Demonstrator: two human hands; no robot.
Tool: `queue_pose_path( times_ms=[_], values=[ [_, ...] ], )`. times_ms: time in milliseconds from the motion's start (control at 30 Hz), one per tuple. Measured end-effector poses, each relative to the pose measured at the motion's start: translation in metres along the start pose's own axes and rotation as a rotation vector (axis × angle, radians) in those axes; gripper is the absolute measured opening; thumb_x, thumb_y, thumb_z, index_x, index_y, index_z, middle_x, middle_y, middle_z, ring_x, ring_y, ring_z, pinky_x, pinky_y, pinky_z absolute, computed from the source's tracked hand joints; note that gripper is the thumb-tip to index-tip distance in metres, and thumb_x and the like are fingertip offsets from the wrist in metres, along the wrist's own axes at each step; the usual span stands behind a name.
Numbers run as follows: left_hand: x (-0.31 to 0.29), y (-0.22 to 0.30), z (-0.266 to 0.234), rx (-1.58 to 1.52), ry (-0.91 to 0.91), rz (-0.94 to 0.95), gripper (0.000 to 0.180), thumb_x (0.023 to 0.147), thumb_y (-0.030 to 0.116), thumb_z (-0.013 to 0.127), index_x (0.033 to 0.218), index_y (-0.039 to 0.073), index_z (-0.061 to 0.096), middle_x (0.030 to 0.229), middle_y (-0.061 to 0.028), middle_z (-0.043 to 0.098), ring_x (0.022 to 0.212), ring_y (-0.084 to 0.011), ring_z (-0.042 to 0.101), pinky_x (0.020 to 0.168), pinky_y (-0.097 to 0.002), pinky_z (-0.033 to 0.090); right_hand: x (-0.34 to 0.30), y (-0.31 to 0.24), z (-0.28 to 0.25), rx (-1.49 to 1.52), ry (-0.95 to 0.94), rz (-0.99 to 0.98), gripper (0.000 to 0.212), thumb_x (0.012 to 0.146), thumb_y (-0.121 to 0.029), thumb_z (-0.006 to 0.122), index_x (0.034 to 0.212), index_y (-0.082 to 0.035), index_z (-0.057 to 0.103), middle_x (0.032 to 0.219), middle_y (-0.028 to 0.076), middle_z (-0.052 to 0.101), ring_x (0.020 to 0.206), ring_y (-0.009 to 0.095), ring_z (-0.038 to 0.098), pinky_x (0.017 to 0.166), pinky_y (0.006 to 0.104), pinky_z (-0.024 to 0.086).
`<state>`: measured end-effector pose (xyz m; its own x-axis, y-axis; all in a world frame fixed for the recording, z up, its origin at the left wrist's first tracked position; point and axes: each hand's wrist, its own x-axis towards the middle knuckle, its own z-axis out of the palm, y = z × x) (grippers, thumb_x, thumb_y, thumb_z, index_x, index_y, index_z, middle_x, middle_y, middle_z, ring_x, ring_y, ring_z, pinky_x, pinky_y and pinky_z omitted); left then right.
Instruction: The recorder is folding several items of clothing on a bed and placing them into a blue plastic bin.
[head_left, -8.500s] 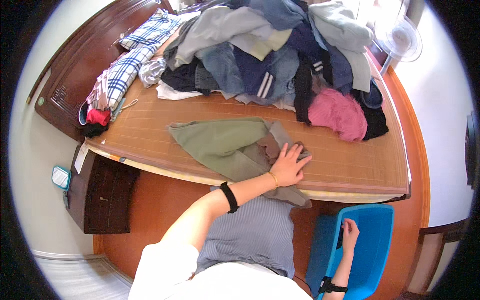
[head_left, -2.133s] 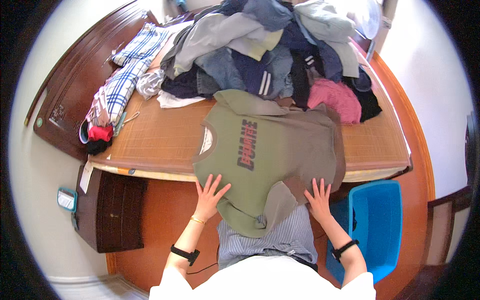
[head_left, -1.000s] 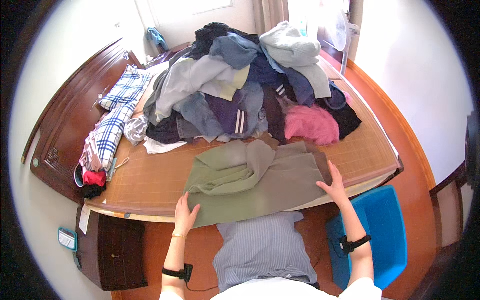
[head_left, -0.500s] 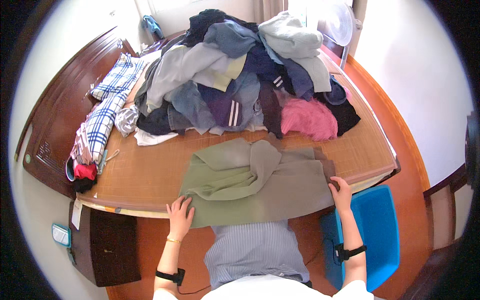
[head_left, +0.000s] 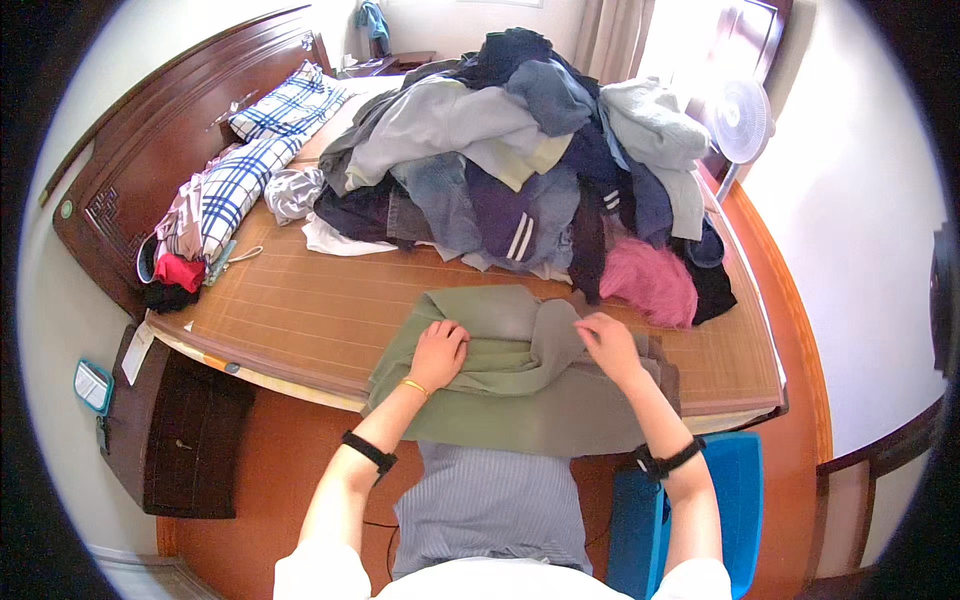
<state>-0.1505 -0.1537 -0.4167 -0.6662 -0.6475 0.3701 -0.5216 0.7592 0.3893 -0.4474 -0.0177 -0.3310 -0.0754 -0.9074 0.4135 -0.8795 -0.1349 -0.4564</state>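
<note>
A thin olive-green garment (head_left: 480, 425), shading to grey-brown on its right, is spread over the bed's near edge with bunched folds across its upper part. My left hand (head_left: 440, 355) lies on its green upper left part, fingers over the cloth. On the other side, my right hand (head_left: 610, 348) has its fingertips pinched together at the grey-brown fold near the middle. The garment's lower edge hangs over the front of the bed, towards my lap.
Behind the garment rises a large heap of clothes (head_left: 440, 125), with a fuzzy pink piece (head_left: 650, 283) at its right. Plaid bedding (head_left: 240, 185) lies by the wooden headboard (head_left: 180, 120). A blue tub (head_left: 742, 500) stands below right; a dark cabinet (head_left: 190, 440) stands below left. A fan (head_left: 740, 120) is at the far right.
Both hands have left the garment's lower corners and moved inward and up onto its folded upper part. The whole view has shifted, with the heap now further right.
</note>
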Motion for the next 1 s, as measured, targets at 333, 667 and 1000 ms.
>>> queue_pose_path(
  times_ms=[333, 667, 1000],
  values=[
    [-0.002, 0.000, 0.022, 0.061, 0.151, -0.148, 0.036, 0.081, 0.024, 0.056, 0.111, 0.005, 0.056, 0.128, -0.0147, 0.050, 0.123, -0.0349, 0.043, 0.105, -0.0512, 0.032, 0.052, 0.001, 0.097, -0.718, -0.382, -0.095, 0.031, 0.072, -0.031, 0.068, 0.087, -0.004, 0.071, 0.088, 0.013, 0.067, 0.098, 0.030, 0.061, 0.082, 0.0428, 0.049],
    [0.000, -0.007, 0.018, 0.282, -0.141, -0.095, 0.054, 0.091, 0.031, 0.045, 0.144, 0.029, 0.036, 0.151, -0.0084, 0.032, 0.140, -0.0382, 0.024, 0.110, -0.0610, 0.020, 0.189, -0.013, 0.032, -0.723, 0.105, -0.183, 0.015, 0.077, -0.022, 0.060, 0.085, -0.009, 0.062, 0.082, 0.011, 0.062, 0.077, 0.030, 0.063, 0.065, 0.0440, 0.048],
    [0.007, 0.004, 0.019, 0.264, -0.108, -0.096, 0.055, 0.091, 0.034, 0.043, 0.145, 0.031, 0.034, 0.152, -0.0047, 0.029, 0.140, -0.0355, 0.023, 0.111, -0.0596, 0.019, 0.130, 0.021, 0.123, -0.276, -0.258, -0.062, 0.080, 0.074, -0.062, 0.066, 0.123, -0.002, 0.050, 0.125, 0.027, 0.052, 0.111, 0.043, 0.055, 0.091, 0.0501, 0.046]
  ],
)
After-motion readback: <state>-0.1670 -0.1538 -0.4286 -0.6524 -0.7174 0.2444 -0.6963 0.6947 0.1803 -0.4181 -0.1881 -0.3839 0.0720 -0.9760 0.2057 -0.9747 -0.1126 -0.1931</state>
